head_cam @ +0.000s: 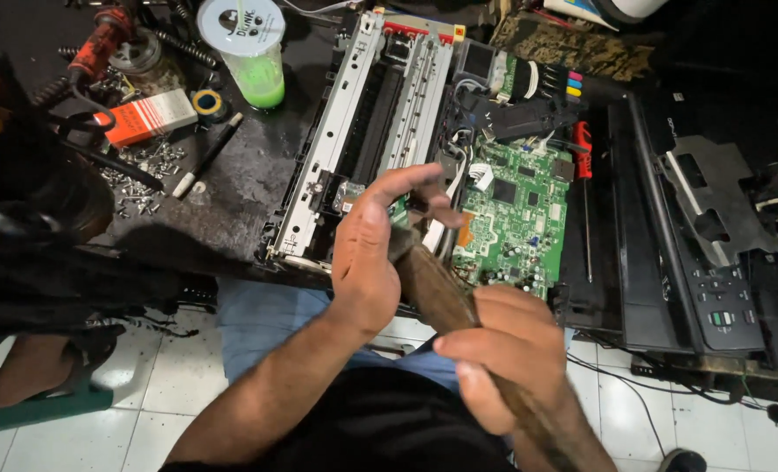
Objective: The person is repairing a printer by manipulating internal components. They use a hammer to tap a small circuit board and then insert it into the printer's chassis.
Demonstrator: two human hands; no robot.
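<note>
Wooden tool: brown, worn wooden handle [437,293], slanting from lower right up toward the opened printer; its working tip is hidden behind the left hand.
Right hand [502,350]: fingers wrapped together around the rear of the handle, a grip suited to steadying and pushing it along its axis.
Left hand [371,253]: palm laid against the front of the handle, fingers spread apart and extended over the chassis; it appears to guide the tip, though the contact point cannot be seen.
Work piece: dismantled grey-and-black printer chassis [363,131] on the dark bench, cover off, so the metal rails are exposed.
Circuit board: green printed board [515,214], just right of the left fingers, uncovered.
Screwdriver: red-handled, thin-shafted screwdriver [584,192] lying beside the board, within reach.
Removed cover: black plastic control panel [721,262] set aside to the right.
Bench items: clear plastic cup of green drink [253,57], orange-and-white box [144,118], loose silver screws [148,166], well apart to the left.
</note>
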